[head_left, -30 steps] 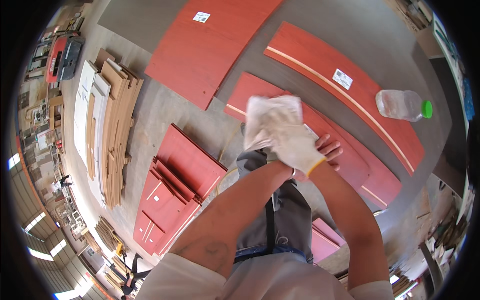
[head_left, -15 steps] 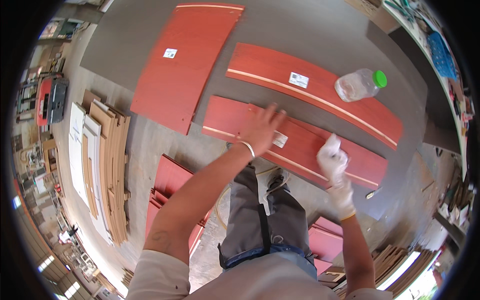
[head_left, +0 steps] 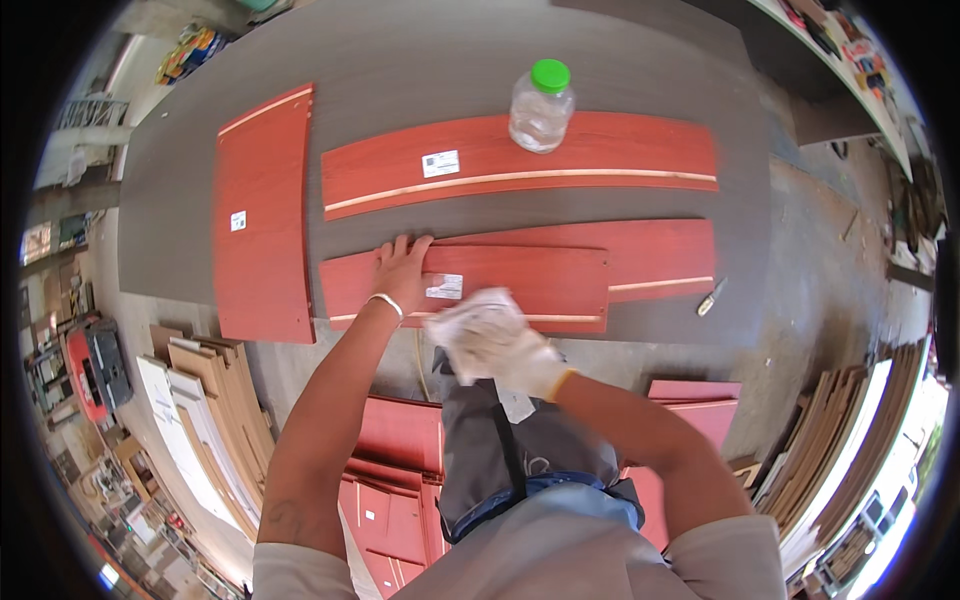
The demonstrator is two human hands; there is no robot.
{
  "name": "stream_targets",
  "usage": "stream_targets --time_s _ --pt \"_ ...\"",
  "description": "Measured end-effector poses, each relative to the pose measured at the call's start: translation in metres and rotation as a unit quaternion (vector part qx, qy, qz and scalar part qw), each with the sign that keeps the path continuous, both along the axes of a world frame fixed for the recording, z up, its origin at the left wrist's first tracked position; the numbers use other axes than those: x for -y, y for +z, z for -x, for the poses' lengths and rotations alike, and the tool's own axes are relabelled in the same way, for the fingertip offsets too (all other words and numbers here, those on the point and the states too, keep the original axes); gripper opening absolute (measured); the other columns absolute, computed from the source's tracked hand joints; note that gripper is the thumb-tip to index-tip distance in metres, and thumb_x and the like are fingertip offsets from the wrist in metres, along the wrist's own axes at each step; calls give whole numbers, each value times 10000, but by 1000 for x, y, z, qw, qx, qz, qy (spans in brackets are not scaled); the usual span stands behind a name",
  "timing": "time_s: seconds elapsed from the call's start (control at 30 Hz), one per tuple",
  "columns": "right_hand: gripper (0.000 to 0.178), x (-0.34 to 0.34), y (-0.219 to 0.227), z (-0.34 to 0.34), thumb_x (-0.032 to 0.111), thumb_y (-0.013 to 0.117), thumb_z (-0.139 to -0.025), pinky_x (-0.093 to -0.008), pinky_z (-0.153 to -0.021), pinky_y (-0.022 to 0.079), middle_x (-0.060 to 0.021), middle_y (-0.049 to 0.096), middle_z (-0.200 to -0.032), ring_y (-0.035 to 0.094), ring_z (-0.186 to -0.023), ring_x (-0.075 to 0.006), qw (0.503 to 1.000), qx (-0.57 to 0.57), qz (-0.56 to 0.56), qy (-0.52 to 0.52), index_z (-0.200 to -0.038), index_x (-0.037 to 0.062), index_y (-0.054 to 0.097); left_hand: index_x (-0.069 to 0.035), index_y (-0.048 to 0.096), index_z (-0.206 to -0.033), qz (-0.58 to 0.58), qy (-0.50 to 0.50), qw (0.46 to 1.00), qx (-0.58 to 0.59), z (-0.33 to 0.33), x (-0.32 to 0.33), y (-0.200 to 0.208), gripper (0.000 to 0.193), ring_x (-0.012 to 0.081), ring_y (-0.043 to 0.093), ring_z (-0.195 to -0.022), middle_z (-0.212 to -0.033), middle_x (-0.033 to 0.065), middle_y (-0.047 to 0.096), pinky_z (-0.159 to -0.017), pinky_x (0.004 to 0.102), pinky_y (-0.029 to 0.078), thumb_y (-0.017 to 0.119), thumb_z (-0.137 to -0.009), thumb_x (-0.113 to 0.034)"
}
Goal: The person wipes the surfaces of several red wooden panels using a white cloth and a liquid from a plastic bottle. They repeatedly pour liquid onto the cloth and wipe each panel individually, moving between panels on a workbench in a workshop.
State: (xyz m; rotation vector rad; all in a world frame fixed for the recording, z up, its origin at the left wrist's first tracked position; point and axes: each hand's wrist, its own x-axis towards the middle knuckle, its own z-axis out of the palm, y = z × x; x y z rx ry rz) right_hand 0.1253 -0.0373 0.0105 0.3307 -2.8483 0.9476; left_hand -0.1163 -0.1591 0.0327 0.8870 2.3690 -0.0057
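Observation:
My left hand point(head_left: 401, 277), bare and wearing a white bracelet, presses on the near red board point(head_left: 555, 275), its fingers spread by the back edge. A white glove covers my right hand point(head_left: 530, 366), which grips a soiled whitish rag point(head_left: 478, 328) over that board's front edge; motion blurs it. Another red board point(head_left: 665, 250) lies partly under the near one. Behind them is a long red board point(head_left: 620, 150) with a pale strip and a white label. A clear jar point(head_left: 540, 118) with a green lid stands on it. To the left lies a wider red panel point(head_left: 266, 220).
The dark grey tabletop point(head_left: 420, 60) carries the boards. A small tool point(head_left: 712, 297) lies near its right front corner. Below the near edge are stacked red panels point(head_left: 400, 430). Brown and white boards point(head_left: 205, 390) stand at left, with more boards point(head_left: 825, 420) at right.
My view has turned, so the table appears level. My right hand has swept the rag leftward along the board toward my left hand, which still rests on it.

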Motion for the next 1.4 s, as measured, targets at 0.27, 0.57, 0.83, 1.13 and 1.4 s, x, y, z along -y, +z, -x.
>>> stream_targets --time_s 0.27,0.57,0.83,1.13,1.4 --pt "484 -175 17 -234 132 598 -901 -450 -1169 381 -151 579 -1365 463 -1374 -345 906 229 -218 -283 -1380 63 586 -189 380 -1595 -106 -130 978 -126 -43 -4 10 932 375 274 -1512 -1671 129 282 -1217 616 227 826 -808 -414" --pt "545 -62 36 -220 246 611 -1043 -374 -1043 504 -79 597 -1386 597 -1224 -197 423 -9 727 -541 -1531 64 450 -121 297 -1626 -53 -282 951 -113 -107 3 -7 981 427 99 -1591 -1714 219 146 -1236 676 153 802 -819 -357" --pt "539 -12 35 -232 243 633 -1026 -455 -1066 509 -91 606 -1387 598 -1264 -261 337 -16 805 -488 -1509 73 465 -116 549 -1408 -68 -236 969 -38 -94 -25 76 511 395 652 -1175 -1309 221 660 -981 522 522 645 -912 -189" --pt "646 -47 38 -222 176 719 -879 -584 -1089 494 -107 601 -1414 584 -1306 -352 240 -76 879 -406 -1482 142 489 -169 636 -1350 -190 -102 976 -16 29 -78 -6 454 323 526 -1284 -1335 79 623 -1061 523 416 720 -905 -189" --pt "615 -60 64 -187 20 710 -849 -433 -932 578 -68 634 -1344 641 -1199 -279 346 27 721 -600 -1434 121 548 -118 514 -1475 -203 -103 961 -159 -39 -70 -40 546 343 392 -1445 -1515 124 497 -1240 547 248 645 -957 -234"
